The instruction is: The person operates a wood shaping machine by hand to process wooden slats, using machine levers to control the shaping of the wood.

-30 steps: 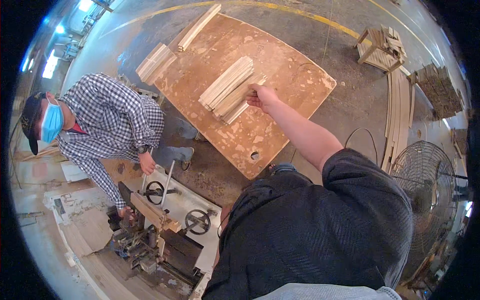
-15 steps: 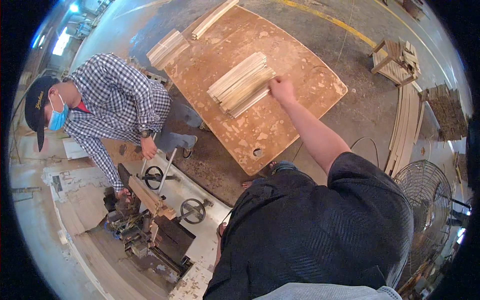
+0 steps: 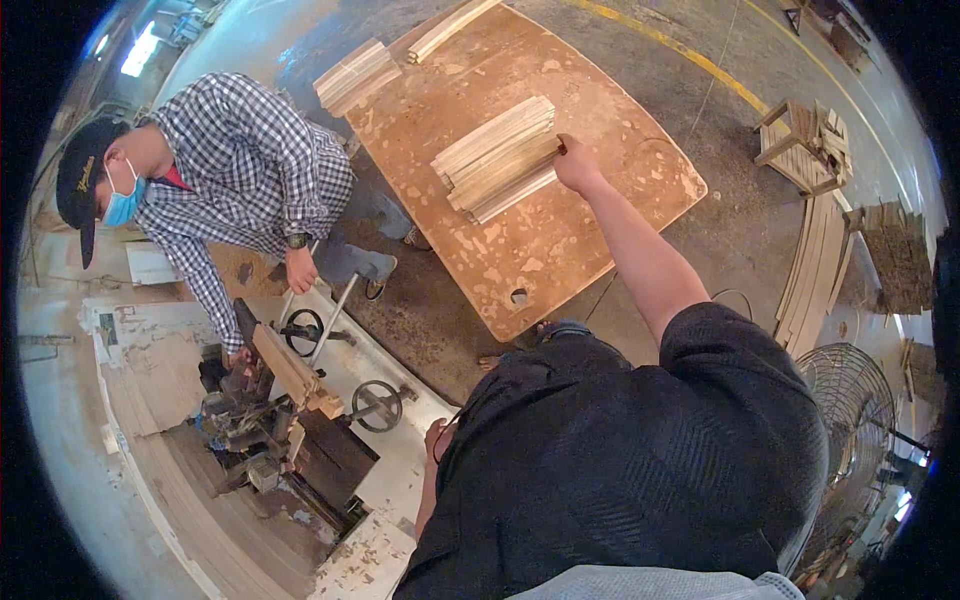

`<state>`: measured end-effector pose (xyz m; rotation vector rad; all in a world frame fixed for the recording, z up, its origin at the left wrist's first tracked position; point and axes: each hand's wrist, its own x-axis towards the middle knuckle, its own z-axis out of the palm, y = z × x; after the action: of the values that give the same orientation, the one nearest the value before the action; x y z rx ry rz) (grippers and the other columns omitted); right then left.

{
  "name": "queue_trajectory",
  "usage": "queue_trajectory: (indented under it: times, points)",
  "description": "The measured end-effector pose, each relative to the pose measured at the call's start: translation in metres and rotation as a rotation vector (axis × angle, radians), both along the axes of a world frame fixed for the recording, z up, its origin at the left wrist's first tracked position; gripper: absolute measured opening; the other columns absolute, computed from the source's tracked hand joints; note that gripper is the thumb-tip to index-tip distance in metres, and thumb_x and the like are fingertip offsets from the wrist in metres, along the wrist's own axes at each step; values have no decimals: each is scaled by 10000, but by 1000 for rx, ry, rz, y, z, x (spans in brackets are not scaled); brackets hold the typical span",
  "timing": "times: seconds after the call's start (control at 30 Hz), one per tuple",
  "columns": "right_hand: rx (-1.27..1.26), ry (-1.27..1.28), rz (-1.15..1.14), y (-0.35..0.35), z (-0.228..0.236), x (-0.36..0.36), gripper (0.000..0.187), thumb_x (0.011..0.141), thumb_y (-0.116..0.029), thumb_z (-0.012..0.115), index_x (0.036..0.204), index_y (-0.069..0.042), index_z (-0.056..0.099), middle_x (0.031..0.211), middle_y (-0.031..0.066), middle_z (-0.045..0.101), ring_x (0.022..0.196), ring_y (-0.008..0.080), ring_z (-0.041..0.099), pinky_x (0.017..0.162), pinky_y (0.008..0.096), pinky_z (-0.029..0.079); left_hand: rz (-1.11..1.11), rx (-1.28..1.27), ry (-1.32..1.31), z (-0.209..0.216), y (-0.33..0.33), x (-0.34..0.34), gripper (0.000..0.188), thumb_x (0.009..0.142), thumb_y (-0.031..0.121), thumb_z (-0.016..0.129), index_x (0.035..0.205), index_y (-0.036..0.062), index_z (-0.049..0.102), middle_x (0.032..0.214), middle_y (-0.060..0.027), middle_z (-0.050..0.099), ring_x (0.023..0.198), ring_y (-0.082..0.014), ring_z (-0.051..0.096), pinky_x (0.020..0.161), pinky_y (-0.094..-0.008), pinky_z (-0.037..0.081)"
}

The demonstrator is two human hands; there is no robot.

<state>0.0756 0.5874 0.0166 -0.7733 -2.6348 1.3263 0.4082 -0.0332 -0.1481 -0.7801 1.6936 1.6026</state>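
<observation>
On the brown worktable (image 3: 610,225), a stack of pale wooden strips (image 3: 497,150) lies side by side at an angle. My right hand (image 3: 577,166), arm stretched out, is at the right end of the stack, with its fingers curled against the end of a wooden strip. Just which strip it grips is partly hidden by the fingers. Low beside my body, my left hand (image 3: 437,440) hangs near the edge of a pale machine bed (image 3: 385,480). My dark shirt covers part of it, and its fingers do not show clearly.
A masked person (image 3: 245,170) in a checked shirt works at the machine on the left, by a handwheel (image 3: 376,406). More strips (image 3: 358,77) lie at the table's far left corner. A wire-cage fan (image 3: 850,410) and long boards (image 3: 815,265) stand right.
The view has shifted a little, so the table appears farther right and higher. My right hand has moved slightly along the stack's end. More of my left hand now shows.
</observation>
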Motion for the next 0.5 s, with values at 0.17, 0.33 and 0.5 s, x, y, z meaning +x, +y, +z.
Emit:
queue_trajectory:
  times: [0.17,0.33,0.5]
  points:
    - [-35,357,-302,21,-46,7,427,834,-160,594,1233,-9,597,1100,222,671,1050,347,641,914,408,496,-460,-580,169,17,3,1,342,877,342,651,974,15,619,854,-82,716,755,-232,653,740,-370,512]
    - [-46,224,-109,-39,-36,51,282,833,-162,611,1081,-34,654,920,186,702,877,318,683,775,420,522,-652,-699,137,19,5,7,369,884,357,636,980,1,613,845,-98,702,777,-241,651,749,-371,511]
    - [-178,-58,689,-133,6,70,472,817,-291,663,1204,-30,596,1160,190,649,1075,287,623,909,392,485,-38,96,-29,-1,-1,20,359,879,336,633,969,-11,622,879,-144,692,799,-263,648,765,-375,514]
